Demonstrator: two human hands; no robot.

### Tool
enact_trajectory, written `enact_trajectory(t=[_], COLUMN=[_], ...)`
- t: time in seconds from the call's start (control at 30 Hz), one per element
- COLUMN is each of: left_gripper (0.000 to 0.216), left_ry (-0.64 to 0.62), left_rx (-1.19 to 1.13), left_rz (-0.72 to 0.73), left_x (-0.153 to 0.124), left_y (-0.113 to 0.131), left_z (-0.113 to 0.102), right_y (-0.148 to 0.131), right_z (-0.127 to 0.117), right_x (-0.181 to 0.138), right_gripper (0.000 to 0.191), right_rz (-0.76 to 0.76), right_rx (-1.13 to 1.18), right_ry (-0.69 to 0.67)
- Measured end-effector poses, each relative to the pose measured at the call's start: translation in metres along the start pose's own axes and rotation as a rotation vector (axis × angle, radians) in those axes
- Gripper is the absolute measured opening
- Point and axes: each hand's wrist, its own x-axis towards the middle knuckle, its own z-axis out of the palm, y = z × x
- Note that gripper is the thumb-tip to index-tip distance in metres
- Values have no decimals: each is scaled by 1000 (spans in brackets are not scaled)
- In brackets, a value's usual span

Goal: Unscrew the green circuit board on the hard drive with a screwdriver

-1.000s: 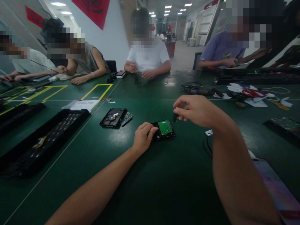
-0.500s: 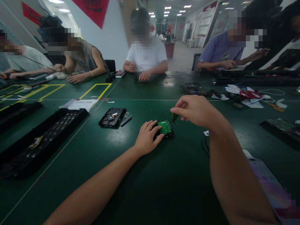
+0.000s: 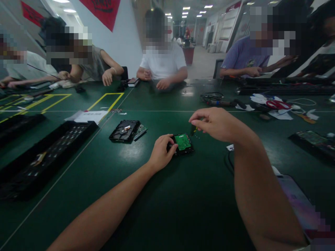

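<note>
A small black hard drive (image 3: 183,146) with a green circuit board on top lies on the green table (image 3: 162,209) in front of me. My left hand (image 3: 162,153) grips its left edge, fingers curled round it. My right hand (image 3: 217,123) hovers just right of and above the drive, pinched on a small screwdriver (image 3: 193,130) whose tip points down at the board's right corner. A second, larger hard drive (image 3: 125,130) with a loose circuit board beside it lies to the left.
Long black trays (image 3: 44,157) stand at the left, another tray (image 3: 311,141) at the right. Red scissors (image 3: 277,104), cables and paper scraps lie at the far right. A phone (image 3: 300,205) rests near my right arm. Several people work along the far side.
My left hand's fingers have curled back onto the drive's left edge. My right hand has shifted slightly left with the screwdriver. A person at the far left has raised a hand.
</note>
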Motion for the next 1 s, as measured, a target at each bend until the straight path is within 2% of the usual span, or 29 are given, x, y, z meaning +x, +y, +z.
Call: enact_trajectory(t=[0.13, 0.23, 0.5, 0.67, 0.83, 1.0], left_gripper=[9, 10, 18, 18, 15, 14], left_ry=[-6, -15, -28, 4, 7, 4], left_rx=[-36, -41, -28, -83, -94, -101], left_rz=[15, 29, 54, 36, 22, 40], left_x=[1, 1, 2, 1, 1, 2], left_y=[-2, -3, -4, 0, 2, -1], left_z=[0, 0, -1, -3, -2, 0], right_y=[4, 3, 4, 7, 3, 0], right_z=[0, -1, 0, 0, -1, -1], right_x=[-1, -1, 1, 2, 0, -1], right_gripper=[18, 17, 20, 17, 16, 17], right_rz=[51, 78, -28, 48, 96, 39], right_rx=[50, 66, -55, -99, -9, 50], right_ry=[42, 16, 63, 106, 49, 20])
